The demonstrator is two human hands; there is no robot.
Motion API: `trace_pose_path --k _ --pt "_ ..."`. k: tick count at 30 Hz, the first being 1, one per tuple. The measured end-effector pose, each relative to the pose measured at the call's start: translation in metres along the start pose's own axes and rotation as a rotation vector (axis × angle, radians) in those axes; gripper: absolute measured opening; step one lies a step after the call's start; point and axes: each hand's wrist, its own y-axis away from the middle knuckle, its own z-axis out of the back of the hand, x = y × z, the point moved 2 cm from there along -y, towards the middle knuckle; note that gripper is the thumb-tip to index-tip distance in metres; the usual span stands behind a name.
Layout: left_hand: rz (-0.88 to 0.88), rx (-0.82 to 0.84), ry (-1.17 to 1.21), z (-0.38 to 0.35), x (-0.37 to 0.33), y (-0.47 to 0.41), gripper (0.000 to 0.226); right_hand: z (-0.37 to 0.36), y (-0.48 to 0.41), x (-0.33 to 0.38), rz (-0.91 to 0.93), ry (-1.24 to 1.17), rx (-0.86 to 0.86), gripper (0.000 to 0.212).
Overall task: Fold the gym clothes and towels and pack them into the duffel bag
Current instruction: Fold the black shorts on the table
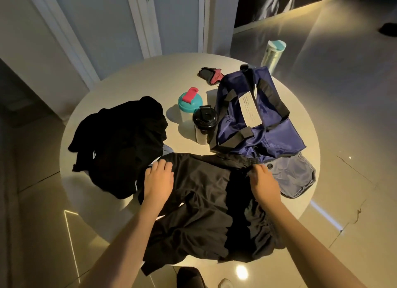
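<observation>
A pair of black shorts (199, 204) lies spread across the near edge of a round pale table (137, 73), its lower hem hanging over the rim toward the camera, as a person works on packing for the gym. The left hand (159, 178) rests palm down on the left end of the waistband, fingers spread and flat, gripping nothing; the right hand (263, 180) sits at the right end of the same waistband with fingers curled into the fabric, apparently pinching it, though the fingertips are hidden in dark cloth. The shorts look thin, light and limp (a slick synthetic, judging by the sheen), so they should fold easily but may slide and lose a crease; the firmer waistband and side seams appear the best places to take hold. Moving left to right across the table: a heap of black clothing (120, 141) lies unfolded at the left, just beside the shorts; a teal shaker bottle (190, 104) with a pink cap and a black-lidded shaker (204, 124) stand together at centre; a small black-and-pink item (210, 75), possibly gloves, lies behind them. The navy duffel bag (253, 116) slumps soft on the right, touching the shorts' far edge, and whether it is unzipped cannot be told. A grey pouch (294, 178) lies against its near side, and a pale tumbler (273, 53) stands at the far rim.
</observation>
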Motion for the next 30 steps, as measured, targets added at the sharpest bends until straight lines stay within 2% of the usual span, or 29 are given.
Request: trace_pose_path --k 5,6,8,10,13,17,21,28,30 --pt "0.065 0.131 -0.078 -0.005 0.01 -0.035 0.052 -0.003 -0.049 -0.002 -0.148 -0.037 0.165 0.06" --pt "0.082 0.168 -0.097 -0.008 0.014 -0.039 0.054 -0.005 -0.054 -0.003 -0.159 -0.018 0.196 0.059" --pt "0.096 0.212 -0.134 -0.011 0.02 -0.045 0.052 -0.011 -0.059 -0.005 -0.18 0.036 0.214 0.044" --pt "0.08 0.241 -0.187 -0.012 0.024 -0.049 0.041 -0.015 -0.058 -0.009 -0.192 0.061 0.165 0.025" --pt "0.055 0.264 -0.219 -0.01 0.027 -0.058 0.022 -0.015 -0.049 -0.016 -0.17 0.021 0.012 0.013" --pt "0.074 0.169 -0.051 -0.001 0.028 -0.075 0.016 0.01 -0.036 -0.023 -0.224 -0.079 -0.229 0.011" --pt "0.085 0.056 0.031 0.012 0.026 -0.098 0.017 0.043 -0.043 -0.028 -0.273 -0.234 -0.348 0.005" --pt "0.109 0.078 0.035 0.021 0.021 -0.127 0.018 0.066 -0.072 -0.022 -0.274 -0.331 -0.357 0.005" --pt "0.085 0.042 -0.018 0.021 0.017 -0.124 0.024 0.061 -0.073 -0.02 -0.294 -0.361 -0.314 0.025"
